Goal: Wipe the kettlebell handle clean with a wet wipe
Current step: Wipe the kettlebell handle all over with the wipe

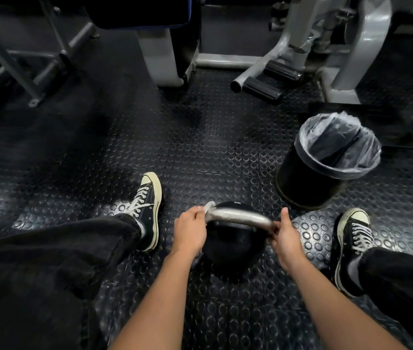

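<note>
Seated low on black studded rubber floor (213,137), legs in dark trousers spread wide, a black-and-white sneaker on each side: left sneaker (147,210), right sneaker (352,246). Between the feet, standing on the floor: a black kettlebell (230,251), its bare metal handle (238,217) arching across the top, running left to right in view.

Left hand (190,231) at the left end of the handle, fingers curled, grip closed around a white wet wipe (209,207) (only a small crumpled corner showing past the knuckles) pressed against the metal where the handle bends down. Right hand (285,238) at the opposite end, fingers wrapped under and around the handle, thumb stretched up along the outer side, grip pinching the bar itself. Both forearms bare, reaching in from the bottom edge.

Off to the right and farther away, a black waste bin (326,162) lined with a clear plastic bag, rim tilted slightly toward the camera (contents too dark to tell). Beyond, grey-white gym machine frames (339,59) with black rubber foot pads (271,82), and at the far left darker steel tubing (23,72) of another rig. Light pooling brightly on the floor studs by the left sneaker and by the right one.
</note>
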The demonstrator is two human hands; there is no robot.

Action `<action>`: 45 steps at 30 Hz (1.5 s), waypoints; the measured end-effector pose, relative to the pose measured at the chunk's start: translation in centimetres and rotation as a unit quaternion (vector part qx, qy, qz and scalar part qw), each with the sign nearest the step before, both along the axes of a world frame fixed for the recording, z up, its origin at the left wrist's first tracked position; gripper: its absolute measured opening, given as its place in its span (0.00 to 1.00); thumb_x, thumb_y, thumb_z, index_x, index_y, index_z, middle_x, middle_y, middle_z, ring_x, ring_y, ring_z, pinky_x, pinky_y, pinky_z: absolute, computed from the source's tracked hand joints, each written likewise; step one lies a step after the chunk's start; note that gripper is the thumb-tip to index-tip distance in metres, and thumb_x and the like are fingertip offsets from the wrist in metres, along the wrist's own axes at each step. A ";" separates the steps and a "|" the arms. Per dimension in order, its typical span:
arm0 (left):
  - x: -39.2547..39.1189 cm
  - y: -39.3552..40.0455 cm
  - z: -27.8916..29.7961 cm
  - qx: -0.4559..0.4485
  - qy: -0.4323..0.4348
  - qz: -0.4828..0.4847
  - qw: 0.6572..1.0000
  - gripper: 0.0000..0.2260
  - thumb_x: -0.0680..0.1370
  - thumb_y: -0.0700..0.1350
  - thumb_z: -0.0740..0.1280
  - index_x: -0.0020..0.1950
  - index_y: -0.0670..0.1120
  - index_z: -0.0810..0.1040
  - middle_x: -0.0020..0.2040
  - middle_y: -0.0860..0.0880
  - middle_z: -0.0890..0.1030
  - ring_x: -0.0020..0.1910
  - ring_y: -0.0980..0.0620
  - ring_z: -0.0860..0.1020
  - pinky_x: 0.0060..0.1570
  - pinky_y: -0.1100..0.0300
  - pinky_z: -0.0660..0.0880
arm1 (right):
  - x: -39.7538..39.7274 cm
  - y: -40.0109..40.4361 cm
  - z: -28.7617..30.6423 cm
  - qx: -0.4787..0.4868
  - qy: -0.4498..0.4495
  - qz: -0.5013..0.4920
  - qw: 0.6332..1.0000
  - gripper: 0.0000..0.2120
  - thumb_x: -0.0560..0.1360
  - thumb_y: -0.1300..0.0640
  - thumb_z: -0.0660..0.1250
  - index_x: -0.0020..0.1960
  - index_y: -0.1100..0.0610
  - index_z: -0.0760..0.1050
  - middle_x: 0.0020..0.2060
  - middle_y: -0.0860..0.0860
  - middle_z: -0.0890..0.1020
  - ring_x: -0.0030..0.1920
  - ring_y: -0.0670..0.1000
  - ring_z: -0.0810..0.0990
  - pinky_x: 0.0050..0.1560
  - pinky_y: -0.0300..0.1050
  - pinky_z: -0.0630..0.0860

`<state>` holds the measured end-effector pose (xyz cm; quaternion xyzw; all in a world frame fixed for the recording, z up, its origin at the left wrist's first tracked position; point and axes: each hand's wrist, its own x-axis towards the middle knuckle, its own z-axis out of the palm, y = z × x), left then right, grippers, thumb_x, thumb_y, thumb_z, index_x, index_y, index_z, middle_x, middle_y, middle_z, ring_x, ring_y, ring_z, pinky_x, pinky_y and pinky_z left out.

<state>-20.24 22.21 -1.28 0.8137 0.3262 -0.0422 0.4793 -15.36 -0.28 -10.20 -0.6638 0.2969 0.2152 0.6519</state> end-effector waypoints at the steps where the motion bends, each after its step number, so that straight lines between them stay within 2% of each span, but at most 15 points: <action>1: -0.3 -0.1 -0.1 -0.003 -0.003 0.008 1.000 0.15 0.85 0.49 0.57 0.57 0.50 0.84 0.46 0.52 0.82 0.51 0.48 0.78 0.51 0.53 0.72 | 0.0 0.0 -0.2 0.004 -0.002 -0.001 1.000 0.42 0.67 0.19 0.56 0.49 0.55 0.86 0.55 0.65 0.85 0.64 0.67 0.78 0.70 0.64 0.72; 3: -0.9 -0.3 -0.5 -0.009 0.002 0.024 1.000 0.15 0.85 0.49 0.57 0.54 0.50 0.84 0.43 0.52 0.81 0.48 0.48 0.78 0.49 0.54 0.71 | -0.1 -0.1 -0.4 0.006 -0.004 -0.004 1.000 0.43 0.67 0.18 0.56 0.49 0.55 0.87 0.57 0.66 0.83 0.64 0.68 0.77 0.70 0.65 0.72; 6: -0.7 -0.6 -0.8 -0.007 0.001 0.038 0.999 0.16 0.85 0.49 0.57 0.50 0.49 0.83 0.45 0.47 0.83 0.48 0.46 0.78 0.50 0.52 0.72 | 0.1 0.0 -0.5 -0.006 -0.001 -0.001 1.000 0.49 0.58 0.13 0.58 0.49 0.55 0.86 0.53 0.62 0.86 0.61 0.64 0.82 0.69 0.62 0.74; 10: -1.2 -1.1 -1.1 0.029 -0.009 0.012 0.999 0.17 0.86 0.51 0.55 0.62 0.51 0.82 0.50 0.46 0.83 0.55 0.46 0.77 0.55 0.54 0.71 | 0.1 0.0 -0.5 0.007 -0.007 0.003 1.000 0.43 0.67 0.19 0.56 0.49 0.55 0.86 0.55 0.65 0.84 0.65 0.68 0.78 0.71 0.67 0.70; 13: -1.6 -1.5 -1.7 0.027 0.003 0.019 0.999 0.17 0.86 0.52 0.54 0.65 0.50 0.80 0.51 0.46 0.84 0.57 0.44 0.77 0.58 0.51 0.72 | 0.0 -0.1 -0.9 -0.001 -0.004 -0.004 1.000 0.45 0.63 0.16 0.56 0.46 0.54 0.87 0.52 0.63 0.86 0.62 0.67 0.80 0.69 0.66 0.72; 17: -1.0 -1.8 -1.3 0.029 0.001 0.025 0.999 0.18 0.86 0.51 0.54 0.70 0.54 0.78 0.54 0.46 0.84 0.60 0.43 0.76 0.61 0.48 0.73 | 0.3 -0.3 -1.1 -0.018 -0.005 -0.004 1.000 0.49 0.57 0.12 0.56 0.49 0.54 0.86 0.49 0.55 0.88 0.56 0.57 0.84 0.69 0.60 0.73; 21: -2.3 -2.8 -0.9 0.057 -0.029 0.015 0.998 0.18 0.87 0.51 0.53 0.74 0.58 0.73 0.54 0.46 0.84 0.56 0.49 0.75 0.61 0.54 0.70 | 0.2 -0.4 -1.2 -0.017 0.002 0.004 1.000 0.50 0.56 0.12 0.56 0.50 0.54 0.86 0.49 0.54 0.88 0.56 0.57 0.84 0.68 0.58 0.74; 25: -1.8 -2.9 -1.1 0.050 -0.025 0.050 0.997 0.18 0.87 0.50 0.54 0.73 0.52 0.76 0.55 0.45 0.84 0.54 0.49 0.74 0.56 0.57 0.68 | 0.6 -0.7 -2.7 -0.024 0.017 -0.007 1.000 0.49 0.58 0.11 0.55 0.52 0.51 0.86 0.55 0.51 0.86 0.61 0.54 0.81 0.72 0.59 0.70; 27: -1.8 -3.2 -0.9 0.051 -0.030 0.043 0.997 0.18 0.87 0.51 0.53 0.74 0.54 0.74 0.55 0.45 0.84 0.56 0.48 0.75 0.60 0.54 0.70 | 0.8 -0.9 -3.3 -0.024 0.014 -0.010 1.000 0.50 0.57 0.11 0.56 0.52 0.52 0.86 0.55 0.50 0.86 0.61 0.53 0.81 0.71 0.58 0.70; 29: -2.4 -3.6 -1.0 0.065 -0.032 0.036 0.997 0.19 0.87 0.50 0.53 0.75 0.53 0.73 0.54 0.45 0.85 0.51 0.51 0.73 0.61 0.54 0.70 | 0.8 -0.9 -3.3 -0.022 0.022 -0.012 0.999 0.51 0.56 0.11 0.57 0.53 0.52 0.85 0.55 0.50 0.86 0.60 0.53 0.81 0.71 0.57 0.71; 33: -2.5 -3.8 -0.8 0.071 -0.025 0.059 0.995 0.18 0.87 0.48 0.54 0.75 0.51 0.74 0.51 0.44 0.85 0.37 0.61 0.67 0.46 0.68 0.62 | 0.7 -1.0 -3.3 -0.014 0.017 0.001 1.000 0.51 0.58 0.12 0.57 0.55 0.52 0.84 0.56 0.49 0.86 0.61 0.53 0.81 0.72 0.58 0.70; 35: -2.1 -4.0 -0.6 0.058 -0.026 0.070 0.996 0.19 0.87 0.49 0.54 0.76 0.51 0.73 0.52 0.44 0.85 0.37 0.64 0.66 0.47 0.67 0.63 | 0.7 -0.9 -3.3 -0.017 0.015 0.002 1.000 0.50 0.57 0.12 0.57 0.54 0.53 0.85 0.55 0.50 0.87 0.61 0.53 0.82 0.72 0.58 0.70; 38: -2.8 -5.3 -0.6 0.050 -0.019 0.078 0.995 0.20 0.87 0.49 0.54 0.79 0.51 0.68 0.55 0.42 0.84 0.45 0.56 0.69 0.57 0.57 0.70 | 0.7 -0.9 -2.8 -0.014 0.010 0.002 1.000 0.51 0.56 0.11 0.57 0.54 0.53 0.84 0.55 0.50 0.87 0.60 0.53 0.82 0.72 0.57 0.71; 42: -2.6 -6.2 -1.2 0.023 -0.014 0.130 0.991 0.19 0.87 0.47 0.55 0.78 0.49 0.69 0.52 0.42 0.84 0.52 0.48 0.76 0.57 0.54 0.72 | 0.5 -0.6 -2.3 -0.009 0.002 0.005 1.000 0.51 0.54 0.11 0.57 0.53 0.51 0.83 0.56 0.51 0.86 0.62 0.53 0.81 0.73 0.57 0.70; 45: -1.9 -6.6 -1.4 0.004 -0.016 0.157 0.987 0.20 0.86 0.48 0.55 0.78 0.50 0.68 0.50 0.44 0.83 0.54 0.45 0.78 0.57 0.51 0.74 | 0.5 -0.6 -2.0 -0.009 0.000 0.005 1.000 0.51 0.55 0.11 0.57 0.52 0.53 0.85 0.53 0.53 0.87 0.59 0.56 0.83 0.70 0.58 0.73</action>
